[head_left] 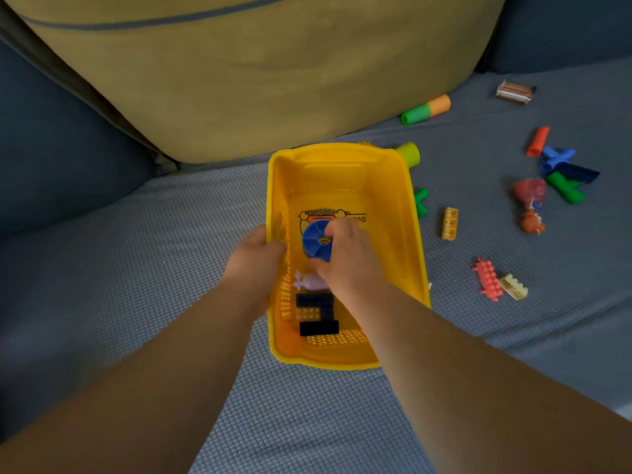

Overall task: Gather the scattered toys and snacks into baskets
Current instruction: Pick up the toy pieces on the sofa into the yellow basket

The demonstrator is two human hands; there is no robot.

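You face: large tan cushion [246, 73], standing on the seat | blue-grey woven sofa seat [130, 268], spread below you | dark blue sofa back [564, 29], upper right

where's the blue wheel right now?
Head view, centre frame: the blue wheel is inside the yellow basket, gripped by the right hand, just beyond the lilac toy and dark blocks.

basket [390, 186]: glossy yellow plastic, perforated walls
wheel [316, 239]: blue moulded plastic, matt
sofa seat [154, 241]: grey-blue woven cloth, grid texture
cushion [256, 70]: tan cloth, soft matt
snack bar [515, 91]: shiny wrapper
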